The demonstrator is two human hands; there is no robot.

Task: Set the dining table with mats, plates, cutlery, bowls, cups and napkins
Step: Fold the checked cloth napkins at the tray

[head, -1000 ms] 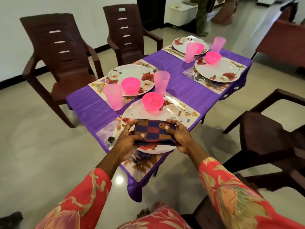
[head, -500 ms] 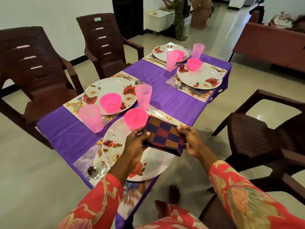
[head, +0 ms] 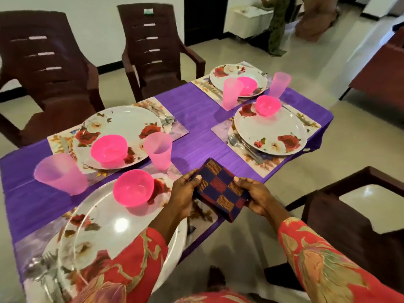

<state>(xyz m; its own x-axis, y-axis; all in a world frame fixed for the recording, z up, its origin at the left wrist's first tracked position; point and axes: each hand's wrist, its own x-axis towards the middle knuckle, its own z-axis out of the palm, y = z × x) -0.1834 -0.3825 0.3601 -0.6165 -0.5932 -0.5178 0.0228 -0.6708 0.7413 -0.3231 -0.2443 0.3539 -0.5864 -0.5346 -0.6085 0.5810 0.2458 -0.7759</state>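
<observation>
Hands: our left hand and right hand each pinched one end of a folded checked napkin, thumbs on top, fingers curled under.
Napkin position: it hung just above the bench, at the right edge of the nearest plate, over the floral mat beside it.
Change: a second ago we held the napkin centred over the near plate; since then we had carried it rightward, clear of the plate.
Meaning: we judged the napkin was bound for the spot beside the plate, not on it, and was close to being laid down.
Nearest setting: a pink bowl sat on the plate, a pink cup stood to its left, and cutlery lay at the lower left.
Other settings: three more places each showed a mat, plate, bowl and cup; we saw no napkin at any of them.
Progress: napkins looked like the last item, with this the first.
Surroundings: dark brown chairs stood around the purple-covered bench.
</observation>
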